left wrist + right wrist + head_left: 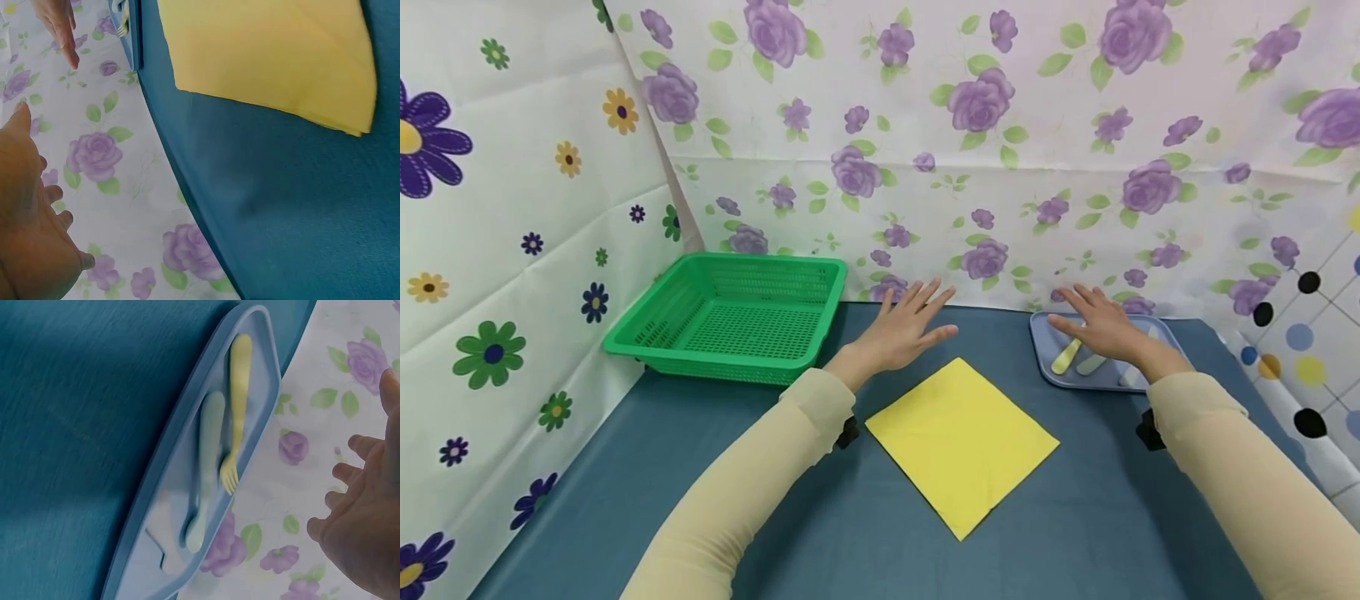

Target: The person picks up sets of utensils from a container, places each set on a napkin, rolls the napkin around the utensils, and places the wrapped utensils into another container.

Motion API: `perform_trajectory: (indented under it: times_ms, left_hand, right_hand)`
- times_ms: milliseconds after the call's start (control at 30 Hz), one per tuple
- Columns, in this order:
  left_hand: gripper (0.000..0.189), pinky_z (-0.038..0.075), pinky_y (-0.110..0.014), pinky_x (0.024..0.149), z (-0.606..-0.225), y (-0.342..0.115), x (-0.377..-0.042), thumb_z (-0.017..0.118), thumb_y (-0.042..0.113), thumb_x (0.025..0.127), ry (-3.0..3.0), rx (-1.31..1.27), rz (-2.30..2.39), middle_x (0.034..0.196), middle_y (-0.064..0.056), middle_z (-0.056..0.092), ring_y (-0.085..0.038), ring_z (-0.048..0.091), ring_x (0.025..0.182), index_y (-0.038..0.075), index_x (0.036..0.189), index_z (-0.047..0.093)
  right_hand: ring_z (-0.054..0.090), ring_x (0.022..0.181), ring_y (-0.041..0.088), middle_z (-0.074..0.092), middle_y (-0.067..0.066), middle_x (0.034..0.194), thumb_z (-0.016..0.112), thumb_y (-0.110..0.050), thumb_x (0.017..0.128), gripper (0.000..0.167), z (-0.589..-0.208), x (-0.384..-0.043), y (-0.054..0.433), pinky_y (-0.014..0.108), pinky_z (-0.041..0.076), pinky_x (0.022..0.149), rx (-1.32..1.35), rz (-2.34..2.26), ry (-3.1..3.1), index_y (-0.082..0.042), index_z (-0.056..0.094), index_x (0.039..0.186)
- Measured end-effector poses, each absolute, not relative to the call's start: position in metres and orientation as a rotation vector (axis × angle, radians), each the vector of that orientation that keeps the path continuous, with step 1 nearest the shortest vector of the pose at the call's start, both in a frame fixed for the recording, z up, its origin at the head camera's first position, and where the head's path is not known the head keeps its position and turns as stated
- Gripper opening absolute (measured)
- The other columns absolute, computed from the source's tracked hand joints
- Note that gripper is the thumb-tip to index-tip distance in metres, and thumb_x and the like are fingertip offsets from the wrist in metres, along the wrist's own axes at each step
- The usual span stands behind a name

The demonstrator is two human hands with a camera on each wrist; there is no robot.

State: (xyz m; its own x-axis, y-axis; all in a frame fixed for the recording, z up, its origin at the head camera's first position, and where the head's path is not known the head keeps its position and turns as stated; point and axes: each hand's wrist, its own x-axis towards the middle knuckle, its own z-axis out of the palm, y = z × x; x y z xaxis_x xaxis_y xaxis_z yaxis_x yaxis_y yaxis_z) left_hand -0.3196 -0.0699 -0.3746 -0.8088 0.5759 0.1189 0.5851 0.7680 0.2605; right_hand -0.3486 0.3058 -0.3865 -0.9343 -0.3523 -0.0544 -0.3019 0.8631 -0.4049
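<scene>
My left hand [906, 329] hovers with fingers spread above the table's back part, between the green basket and a yellow folded square napkin [962, 446]. It holds nothing. My right hand [1105, 325] is held with fingers extended over a blue-grey tray [1040, 354] and covers part of it; nothing is in it either. On the tray, the right wrist view shows a yellow fork [240, 387], a pale green spoon [211, 444] and a whitish utensil [164, 531], whose kind I cannot tell. The napkin lies flat, one corner towards me.
A green perforated plastic basket [722, 367] stands at the back left, with nothing seen inside. The dark blue table [880, 542] meets flowered sheets [925, 125] at the back and left. A dotted sheet [1311, 367] hangs on the right.
</scene>
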Motion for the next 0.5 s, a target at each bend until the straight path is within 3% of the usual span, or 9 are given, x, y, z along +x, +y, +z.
perform_trajectory:
  times_ms: [267, 500]
  left_hand:
    - [0.075, -0.005, -0.064, 0.125, -0.381, -0.079, -0.308, 0.035, 0.062, 0.109, -2.907, -1.022, -0.419, 0.176, -0.002, 0.0, -0.022, -0.01, 0.16, 0.029, 0.17, 0.007]
    - [0.074, -0.007, -0.061, 0.125, -0.388, -0.088, -0.299, 0.033, 0.064, 0.108, -2.932, -1.052, -0.379, 0.175, 0.005, -0.007, -0.02, -0.01, 0.16, 0.033, 0.169, 0.006]
  right_hand:
    - [-0.007, 0.151, 0.06, 0.002, 0.035, 0.168, 0.045, -0.052, 0.11, 0.082, -0.385, -0.344, 0.319, 0.082, -0.002, 0.113, -0.513, -0.614, 2.888, -0.001, 0.012, 0.166]
    - [-0.004, 0.151, 0.061, 0.004, 0.037, 0.167, 0.046, -0.051, 0.11, 0.082, -0.386, -0.342, 0.333, 0.082, 0.003, 0.112, -0.489, -0.633, 2.871, 0.001, 0.014, 0.165]
